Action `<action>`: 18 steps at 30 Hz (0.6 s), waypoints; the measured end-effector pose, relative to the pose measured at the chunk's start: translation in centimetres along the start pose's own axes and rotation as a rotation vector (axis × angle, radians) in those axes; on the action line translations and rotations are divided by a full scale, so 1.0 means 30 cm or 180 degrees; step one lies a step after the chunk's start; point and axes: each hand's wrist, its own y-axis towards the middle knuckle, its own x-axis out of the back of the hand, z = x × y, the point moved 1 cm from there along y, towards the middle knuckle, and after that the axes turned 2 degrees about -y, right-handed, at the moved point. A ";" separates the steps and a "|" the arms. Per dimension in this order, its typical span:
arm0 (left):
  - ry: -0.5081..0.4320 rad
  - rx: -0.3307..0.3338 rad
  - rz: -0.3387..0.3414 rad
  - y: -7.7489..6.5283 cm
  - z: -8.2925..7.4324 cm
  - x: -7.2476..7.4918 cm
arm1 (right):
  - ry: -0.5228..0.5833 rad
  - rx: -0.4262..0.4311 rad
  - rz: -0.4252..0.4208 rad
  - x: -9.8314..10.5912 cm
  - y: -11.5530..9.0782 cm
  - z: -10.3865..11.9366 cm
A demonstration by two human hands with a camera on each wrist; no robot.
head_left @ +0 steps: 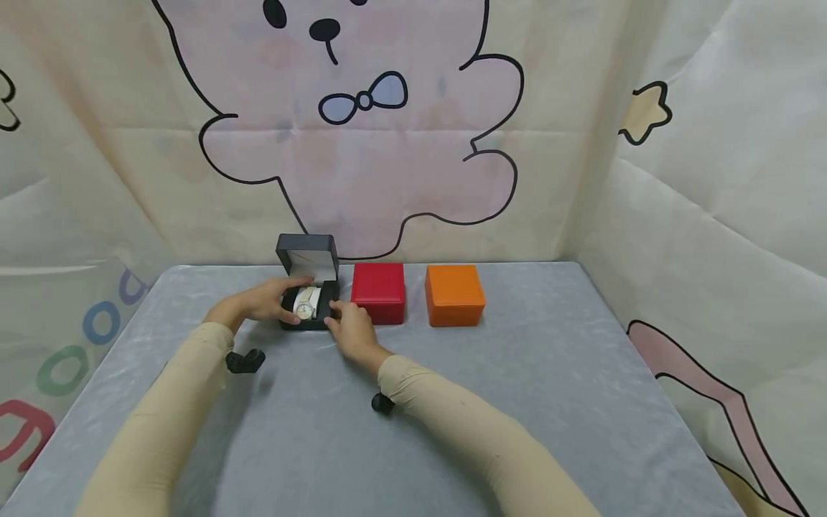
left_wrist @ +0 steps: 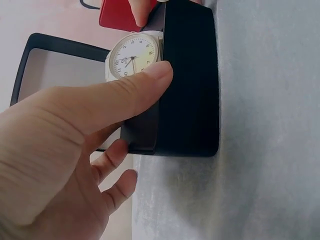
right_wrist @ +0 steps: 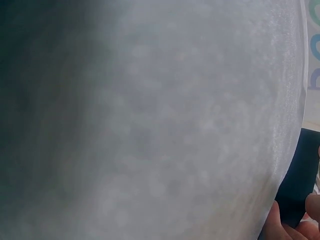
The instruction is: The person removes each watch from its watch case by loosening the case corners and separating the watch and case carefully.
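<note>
Watch (head_left: 305, 309) in open dark box (head_left: 328, 290), surface (head_left: 310, 438) 11 o'clock; left grip (head_left: 261, 301) spread wide, right grip (head_left: 355, 335) at box's 4 o'clock, closure I can't tell; uneven pressure could tip the box.

On the counter (head_left: 517, 402), before the cloth wall (head_left: 555, 179), stand a left box (head_left: 328, 289), a middle box (head_left: 378, 294) and a right box (head_left: 455, 296). The watch (head_left: 305, 309) lies in the left box, between left hand (head_left: 266, 299) and right hand (head_left: 353, 330).

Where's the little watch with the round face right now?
In the head view, the watch is left of centre, inside the open black box. It's between the two hands, left of the red box.
</note>
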 end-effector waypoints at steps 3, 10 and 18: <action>-0.0032 0.0049 -0.0006 0.002 0.007 -0.011 | -0.0020 0.0027 0.0033 -0.007 -0.005 -0.003; -0.0103 0.0100 -0.0118 0.001 0.002 -0.017 | -0.0061 0.0082 0.0040 -0.003 -0.002 -0.003; 0.0152 0.0187 -0.0149 0.006 -0.008 -0.018 | -0.0040 0.0060 0.0093 -0.001 0.008 -0.012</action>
